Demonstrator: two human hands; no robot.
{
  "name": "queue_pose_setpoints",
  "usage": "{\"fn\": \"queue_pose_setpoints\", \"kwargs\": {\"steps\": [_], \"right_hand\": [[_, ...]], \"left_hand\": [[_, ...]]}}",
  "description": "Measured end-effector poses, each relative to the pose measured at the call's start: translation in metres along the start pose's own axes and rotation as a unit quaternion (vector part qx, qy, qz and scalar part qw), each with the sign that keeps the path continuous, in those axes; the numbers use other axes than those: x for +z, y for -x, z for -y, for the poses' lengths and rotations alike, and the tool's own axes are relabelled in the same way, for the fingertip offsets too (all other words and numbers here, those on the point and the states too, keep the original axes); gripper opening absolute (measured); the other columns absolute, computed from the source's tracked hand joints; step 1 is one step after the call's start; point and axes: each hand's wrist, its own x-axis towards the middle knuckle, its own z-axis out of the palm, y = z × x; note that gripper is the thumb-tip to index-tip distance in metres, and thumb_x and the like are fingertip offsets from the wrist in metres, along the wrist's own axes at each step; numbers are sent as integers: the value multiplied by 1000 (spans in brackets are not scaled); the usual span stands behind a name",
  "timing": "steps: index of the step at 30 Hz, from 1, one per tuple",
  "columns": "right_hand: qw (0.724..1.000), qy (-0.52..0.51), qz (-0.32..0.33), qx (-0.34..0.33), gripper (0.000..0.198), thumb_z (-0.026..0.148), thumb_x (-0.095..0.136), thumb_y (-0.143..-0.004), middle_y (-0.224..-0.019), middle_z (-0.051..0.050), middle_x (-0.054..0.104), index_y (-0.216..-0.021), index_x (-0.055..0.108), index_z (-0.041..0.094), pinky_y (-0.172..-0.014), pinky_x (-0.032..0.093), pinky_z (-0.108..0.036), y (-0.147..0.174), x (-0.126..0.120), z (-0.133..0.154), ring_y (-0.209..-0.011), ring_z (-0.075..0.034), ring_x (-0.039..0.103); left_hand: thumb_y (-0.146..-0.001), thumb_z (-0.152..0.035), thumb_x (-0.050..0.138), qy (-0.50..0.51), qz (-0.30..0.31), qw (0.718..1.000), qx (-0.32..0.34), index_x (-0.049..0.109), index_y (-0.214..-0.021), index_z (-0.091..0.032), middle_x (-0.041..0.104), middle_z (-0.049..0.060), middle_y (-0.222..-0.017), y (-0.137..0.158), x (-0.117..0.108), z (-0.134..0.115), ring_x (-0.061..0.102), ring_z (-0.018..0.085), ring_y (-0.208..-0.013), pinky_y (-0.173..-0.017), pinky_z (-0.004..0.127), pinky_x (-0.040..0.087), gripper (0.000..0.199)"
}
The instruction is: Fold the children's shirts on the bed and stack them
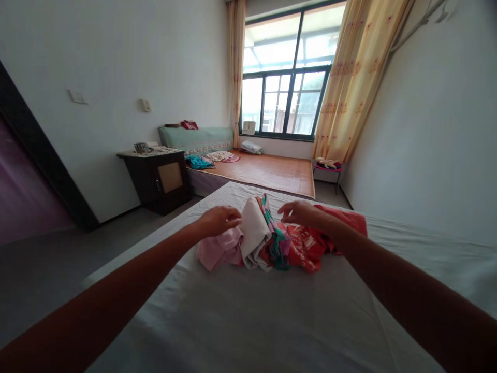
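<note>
Several pieces of cloth lie in a row on the pale bed sheet. At the left is a pink cloth, beside it a folded white cloth standing up in a peak. A green and pink patterned cloth leans against the white one. To the right a red cloth with white print spreads out crumpled. My left hand hovers over the pink cloth, fingers curved and apart near the white fold. Over the red cloth is my right hand, its fingers apart and reaching toward the patterned cloth. Neither hand visibly holds anything.
Beyond the sheet stands another bed with a brown mat, clothes and a green headboard. A dark cabinet is at the left, a pink stool at the right. The window has yellow curtains.
</note>
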Motion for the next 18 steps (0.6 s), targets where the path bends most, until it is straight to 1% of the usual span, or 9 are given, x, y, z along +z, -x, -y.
{"fn": "queue_pose_setpoints", "kwargs": {"steps": [1,2,5,8,11,14,15,16,18], "right_hand": [[998,-25,43,-37,26,18,58,-71,-81,-1,71,-93,72,21,-63,41,-22,-4,15,10,-72,-16,60],[997,-33,44,-46,24,16,55,-71,-77,-1,70,-87,73,19,-62,40,-22,-6,29,18,-71,-16,60],[998,-55,-14,-25,20,18,51,-72,-69,-2,67,-74,71,16,-59,38,-23,-9,62,29,-69,-18,58],[995,-84,-60,-14,20,23,51,-73,-64,0,64,-71,70,15,-56,35,-22,-8,70,29,-66,-17,57],[993,-73,-95,-17,18,26,55,-70,-58,1,60,-66,69,15,-53,33,-21,-10,44,30,-61,-14,54],[981,-105,-165,-15,16,26,58,-67,-60,1,63,-72,70,17,-54,37,-21,-13,-10,32,-59,-13,55],[969,-139,-203,-13,17,26,58,-67,-61,0,65,-74,70,17,-54,39,-21,-13,-30,31,-59,-13,56],[954,-175,-243,-22,17,27,59,-67,-65,-1,67,-76,70,17,-55,42,-22,-13,-48,29,-60,-13,57],[914,-250,-318,-35,23,30,61,-68,-72,-3,69,-84,70,16,-56,45,-24,-10,-78,19,-61,-15,59]], "left_hand": [[-81,-42,52,3,14,1000,10,68,-93,-22,70,5,-88,-4,10,-10,62,20,-78,-68,29,42,28],[-81,-40,52,2,21,1000,13,68,-92,-21,70,6,-87,-8,19,-19,63,21,-77,-68,30,41,27],[-82,-36,48,-3,-11,1000,-5,66,-86,-19,69,9,-81,-13,43,-34,63,24,-75,-63,32,39,25],[-78,-31,51,14,-50,999,-10,64,-79,-21,68,6,-75,-14,49,-35,63,23,-71,-60,31,38,17],[-74,-28,54,33,-71,997,1,63,-75,-21,67,3,-74,-20,30,-32,61,20,-69,-60,29,39,11],[-74,-28,53,51,-114,992,12,62,-74,-20,65,2,-71,-30,-16,-28,59,18,-68,-62,28,40,12],[-75,-29,52,58,-137,989,15,62,-75,-19,64,1,-71,-34,-34,-26,58,17,-68,-63,28,40,14],[-74,-29,53,80,-185,979,25,63,-74,-19,63,1,-69,-37,-51,-24,56,16,-67,-63,27,40,14],[-74,-30,54,163,-276,947,34,62,-74,-17,62,0,-70,-40,-77,-18,54,14,-65,-62,26,40,15]]}}
